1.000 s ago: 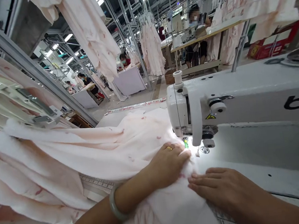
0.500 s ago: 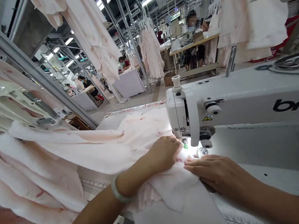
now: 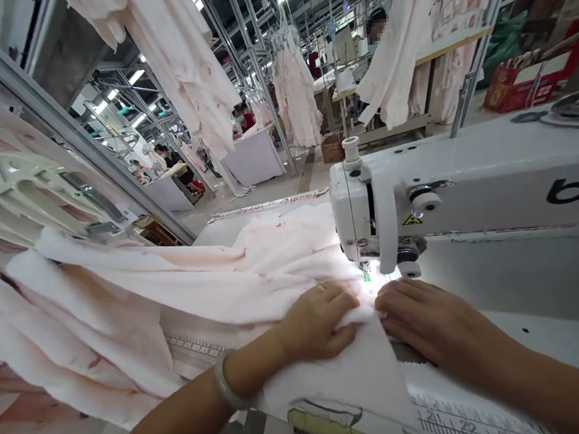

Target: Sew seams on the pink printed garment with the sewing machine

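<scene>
A: Head view check. Where's the fabric relative to the sewing machine (image 3: pixel 467 183)?

B: Pale pink fabric (image 3: pixel 214 283) lies on the white surface (image 3: pixel 555 343), bunched out to the left of the machine head. Its near edge runs right under the needle area (image 3: pixel 365 271), lit by the machine lamp.

A: Left hand?

B: Left hand (image 3: pixel 318 322) is flat on the fabric just left of the needle, fingers spread, pressing down. Grip released, nothing clenched. Ring on one finger, pale bangle (image 3: pixel 225 389) on the wrist.

A: Right hand?

B: Right hand (image 3: pixel 428 326) is just in front of the needle, palm down, fingertips touching the fabric edge beside the left hand. Grip also released, only pressing.

A: Anything else near the machine?

B: Printed ruler scale (image 3: pixel 451 425) on the surface edge in front of the machine. Hanging pink garments (image 3: pixel 294 89) behind it, and other people at tables further back. White plastic hanger (image 3: pixel 27 197) far left of the machine, over the fabric pile.
</scene>
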{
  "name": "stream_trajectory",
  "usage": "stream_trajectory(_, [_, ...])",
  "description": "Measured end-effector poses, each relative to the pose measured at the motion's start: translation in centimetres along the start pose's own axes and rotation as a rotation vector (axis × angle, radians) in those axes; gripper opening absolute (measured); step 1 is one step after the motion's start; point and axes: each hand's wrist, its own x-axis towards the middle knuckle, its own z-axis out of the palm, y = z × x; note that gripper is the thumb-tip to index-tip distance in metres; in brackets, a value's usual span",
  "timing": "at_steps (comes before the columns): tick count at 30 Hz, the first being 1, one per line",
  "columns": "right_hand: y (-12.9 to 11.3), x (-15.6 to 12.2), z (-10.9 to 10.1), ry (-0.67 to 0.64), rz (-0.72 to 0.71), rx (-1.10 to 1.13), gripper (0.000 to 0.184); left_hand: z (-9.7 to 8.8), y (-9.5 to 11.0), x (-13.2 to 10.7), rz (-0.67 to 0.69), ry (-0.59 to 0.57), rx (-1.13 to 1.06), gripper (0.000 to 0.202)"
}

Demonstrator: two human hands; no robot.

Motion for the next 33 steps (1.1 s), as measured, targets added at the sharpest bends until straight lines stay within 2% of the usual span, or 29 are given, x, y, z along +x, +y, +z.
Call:
stream_trajectory(3, [0.2,0.0,0.4,-0.009,-0.054,-0.005,0.019,-2.0,-0.8,0.4,0.016,-0.1,-0.072,0.02])
stream_trajectory(6, [0.1,0.1,0.5,-0.027,-0.099,-0.042,0.022,-3.8,0.3,1.2,-0.102,-0.156,-0.083,0.025])
stream_trajectory(9, [0.1,0.4,0.1,-0.028,-0.146,-0.112,0.024,-4.9,2.1,2.1,-0.201,-0.128,-0.044,0.033])
stream_trajectory(11, [0.1,0.5,-0.1,-0.003,-0.23,-0.196,0.028,-5.0,3.0,2.7,-0.223,-0.093,-0.026,0.037])
stream_trajectory(14, [0.4,0.4,-0.2,0.034,-0.37,-0.333,0.035,-4.5,3.4,3.3,-0.248,-0.092,-0.022,0.04])
stream_trajectory(17, [0.8,-0.1,0.1,0.021,-0.395,-0.349,0.035,-3.5,3.0,3.5,-0.237,-0.109,-0.012,0.038])
stream_trajectory(19, [0.8,-0.3,0.2,0.006,-0.374,-0.293,0.036,-2.7,2.5,3.3,-0.166,-0.141,0.018,0.032])
stream_trajectory(22, [0.5,-0.1,-0.7,-0.044,-0.269,-0.137,0.032,-1.5,2.1,2.6,-0.023,-0.18,0.136,0.012])
stream_trajectory(25, [0.5,0.4,-2.4,-0.197,-0.15,0.011,0.026,-0.5,2.1,1.8,0.07,-0.145,0.271,0.019])
stream_trajectory(27, [0.9,0.5,-3.1,-0.238,-0.132,0.015,0.025,0.0,2.1,1.5,0.111,-0.108,0.321,0.025])
stream_trajectory(31, [2.1,0.1,-2.5,-0.07,-0.142,-0.106,0.03,0.8,1.8,1.3,0.215,-0.017,0.385,0.025])
stream_trajectory(33, [2.4,-0.1,-1.7,-0.034,-0.148,-0.155,0.033,1.1,1.7,1.3,0.256,0.037,0.426,0.025])
